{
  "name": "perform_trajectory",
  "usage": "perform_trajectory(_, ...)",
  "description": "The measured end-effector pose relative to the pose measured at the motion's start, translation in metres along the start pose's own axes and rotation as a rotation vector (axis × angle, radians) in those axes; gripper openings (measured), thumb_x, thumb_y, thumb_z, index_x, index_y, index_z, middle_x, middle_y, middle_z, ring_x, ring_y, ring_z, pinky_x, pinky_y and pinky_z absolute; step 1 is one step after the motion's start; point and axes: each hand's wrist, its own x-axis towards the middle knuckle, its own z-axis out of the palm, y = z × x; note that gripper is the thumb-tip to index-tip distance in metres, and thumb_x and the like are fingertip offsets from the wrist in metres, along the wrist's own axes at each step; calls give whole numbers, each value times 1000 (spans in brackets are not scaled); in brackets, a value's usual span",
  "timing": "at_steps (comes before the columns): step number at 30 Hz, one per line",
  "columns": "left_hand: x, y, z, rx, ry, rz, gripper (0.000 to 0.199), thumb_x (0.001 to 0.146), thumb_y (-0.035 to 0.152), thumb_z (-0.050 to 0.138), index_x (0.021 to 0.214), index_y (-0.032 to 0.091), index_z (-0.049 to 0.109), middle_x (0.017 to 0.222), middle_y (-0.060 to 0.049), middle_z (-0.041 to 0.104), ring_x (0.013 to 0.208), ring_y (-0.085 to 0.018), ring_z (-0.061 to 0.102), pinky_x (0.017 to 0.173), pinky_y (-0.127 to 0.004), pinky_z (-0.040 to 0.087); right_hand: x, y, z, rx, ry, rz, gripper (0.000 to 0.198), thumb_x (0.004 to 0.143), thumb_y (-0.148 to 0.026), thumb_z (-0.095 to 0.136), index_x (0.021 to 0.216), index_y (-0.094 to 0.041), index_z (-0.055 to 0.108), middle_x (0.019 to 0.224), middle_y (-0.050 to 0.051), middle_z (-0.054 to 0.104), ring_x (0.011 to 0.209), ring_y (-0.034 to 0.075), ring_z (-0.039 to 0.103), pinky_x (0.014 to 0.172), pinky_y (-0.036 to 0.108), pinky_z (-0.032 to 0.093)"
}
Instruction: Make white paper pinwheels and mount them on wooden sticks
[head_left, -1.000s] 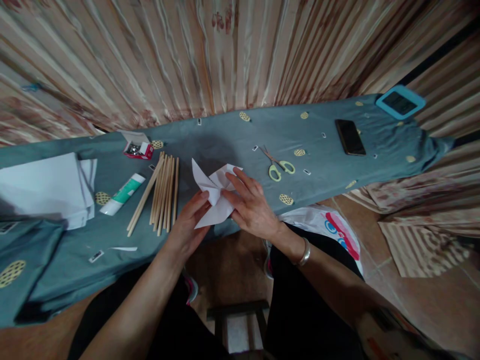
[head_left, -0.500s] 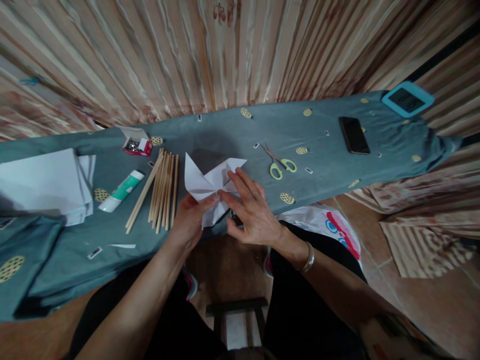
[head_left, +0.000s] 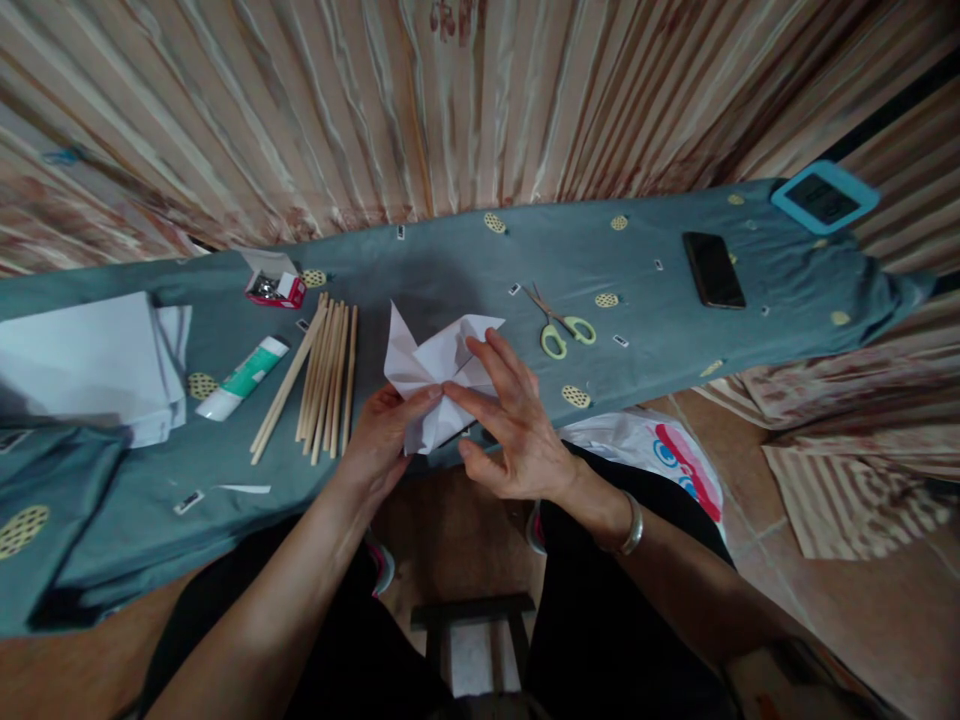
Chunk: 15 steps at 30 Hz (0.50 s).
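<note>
Over the near edge of the counter [head_left: 645, 320], the left hand [head_left: 379, 432] pinched the folded white paper [head_left: 439, 355], thumb at its middle. The right hand [head_left: 519, 425], fingers and thumb spread apart, touched that middle with one fingertip and hid part of the paper's right side. Wooden sticks [head_left: 328, 380] lay between the paper and a green-and-white tube [head_left: 244, 378]; farther out were an open red box [head_left: 276, 287], white sheets [head_left: 82, 360] and, rightward, scissors [head_left: 555, 325] and a dark phone [head_left: 713, 271].
</note>
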Motion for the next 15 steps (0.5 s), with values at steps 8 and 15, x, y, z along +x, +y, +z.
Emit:
perform_trajectory(8,0,-1,3,21,31,46,33,57,23,87,86,14,73,80,-5,76,74,-23,71,66,-29,54,1,0,-12,-51,-26,91,48,92,-42,51,139,-31,46,161,4,24,151,35,16,118,60,26)
perform_trajectory(15,4,0,3,-6,72,59,33,57,22,86,85,13,73,84,-8,77,81,-26,73,73,-32,57,2,17,-28,-49,111,112,52,93,-24,50,143,-34,40,162,1,24,150,33,21,121,60,24)
